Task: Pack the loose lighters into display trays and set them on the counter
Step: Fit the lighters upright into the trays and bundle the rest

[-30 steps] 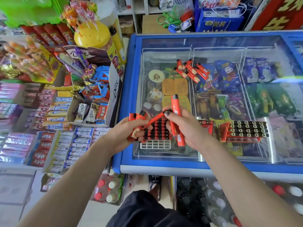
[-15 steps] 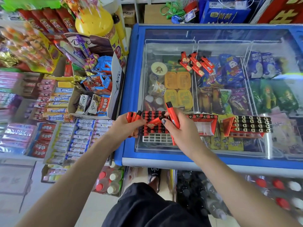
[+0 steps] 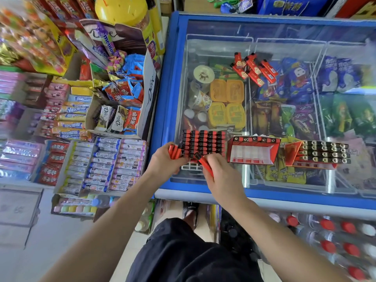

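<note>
Risk of jamming: right hand [image 3: 221, 180] pinching one lighter [image 3: 205, 164] near tray [image 3: 203, 144] on bench [image 3: 305, 195]; left hand [image 3: 164, 161] gripping spare lighters [image 3: 174, 152]. Could slip, drop.

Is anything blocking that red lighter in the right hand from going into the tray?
Nothing visible: the lighter hangs just above the tray's empty white slots, with only air between.
</note>
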The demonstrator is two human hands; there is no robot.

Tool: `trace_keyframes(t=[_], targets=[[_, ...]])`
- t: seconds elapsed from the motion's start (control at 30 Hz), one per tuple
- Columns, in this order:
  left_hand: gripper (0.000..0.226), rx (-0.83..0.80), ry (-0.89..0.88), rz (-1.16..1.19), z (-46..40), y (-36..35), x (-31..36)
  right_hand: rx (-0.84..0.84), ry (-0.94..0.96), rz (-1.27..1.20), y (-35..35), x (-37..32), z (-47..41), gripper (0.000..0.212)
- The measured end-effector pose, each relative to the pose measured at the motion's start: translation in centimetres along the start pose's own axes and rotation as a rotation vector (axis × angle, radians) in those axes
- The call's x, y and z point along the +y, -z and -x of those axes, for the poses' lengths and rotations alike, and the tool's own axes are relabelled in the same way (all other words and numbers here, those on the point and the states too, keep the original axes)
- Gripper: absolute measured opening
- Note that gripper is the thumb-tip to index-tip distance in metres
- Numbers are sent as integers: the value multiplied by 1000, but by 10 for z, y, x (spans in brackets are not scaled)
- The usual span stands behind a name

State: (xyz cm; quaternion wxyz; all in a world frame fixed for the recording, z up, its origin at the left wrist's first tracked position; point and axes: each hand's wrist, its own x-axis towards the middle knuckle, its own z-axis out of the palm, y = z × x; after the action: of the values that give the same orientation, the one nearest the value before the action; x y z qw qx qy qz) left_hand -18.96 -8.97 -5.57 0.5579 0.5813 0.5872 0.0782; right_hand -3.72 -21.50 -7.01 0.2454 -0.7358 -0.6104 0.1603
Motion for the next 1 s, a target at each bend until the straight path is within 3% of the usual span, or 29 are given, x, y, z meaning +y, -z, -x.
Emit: trace_keyframes(t=[0.23,0.43,0.7,0.83,1.0], targets=[[18,10,-15,4,1,-1,1,-6,16,141,-21,1,1,33],[28,21,-11,99,8,-7,-5,24,-28,128,-24,-3,-1,35],[31,110,-29,85,8,-20,-8,53,-72,16,-27,-10,-1,24],[36,133,-40,72,10,-22,-5,131,-216,-184,-22,-14,-1,32],[33,144,-55,36,12,-21,-4,184,-502,-585,5,-13,-6,13]])
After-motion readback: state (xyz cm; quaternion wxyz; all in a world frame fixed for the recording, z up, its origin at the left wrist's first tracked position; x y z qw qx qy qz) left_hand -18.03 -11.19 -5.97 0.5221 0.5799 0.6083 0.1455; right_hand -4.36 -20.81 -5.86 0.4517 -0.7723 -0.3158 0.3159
